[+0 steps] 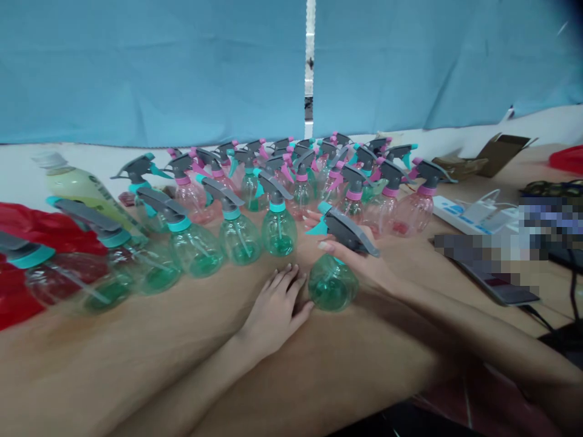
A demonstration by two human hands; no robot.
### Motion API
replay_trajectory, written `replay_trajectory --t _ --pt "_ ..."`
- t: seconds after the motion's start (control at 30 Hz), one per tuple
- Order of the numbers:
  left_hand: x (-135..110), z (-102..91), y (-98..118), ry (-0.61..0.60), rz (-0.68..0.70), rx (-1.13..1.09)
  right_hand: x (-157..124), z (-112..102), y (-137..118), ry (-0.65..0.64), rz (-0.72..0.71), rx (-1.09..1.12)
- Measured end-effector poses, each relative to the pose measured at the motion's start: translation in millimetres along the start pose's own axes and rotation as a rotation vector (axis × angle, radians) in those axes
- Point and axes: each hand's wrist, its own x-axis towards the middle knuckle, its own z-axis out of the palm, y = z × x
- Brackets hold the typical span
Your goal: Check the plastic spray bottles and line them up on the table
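A green spray bottle [333, 285] with a grey and turquoise trigger head stands slightly tilted on the table, close to me. My right hand [371, 267] is closed round its neck just under the head; the thumb shows in front and some fingertips behind. To the left of that bottle, my left hand [276, 306] lies palm down on the tabletop, fingers stretched out, holding nothing. Its thumb reaches close to the bottle's base; I cannot tell if they touch. Beyond my hands another green spray bottle [279, 233] stands at the end of a row running left.
Several pink spray bottles [412, 209] crowd the back with more green ones. At left are a large yellowish bottle [86, 188] and red plastic [18, 291]. On the right lie a phone-like device [494, 276], a white power strip [460, 212] and a cardboard box [501, 155].
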Motion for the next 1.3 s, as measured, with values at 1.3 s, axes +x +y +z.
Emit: replay_trajectory --t 1.3 --pt "-0.9 10.8 -11.8 0.131 0.038 -0.001 23.7 -8.2 52.1 0.034 -0.177 -0.740"
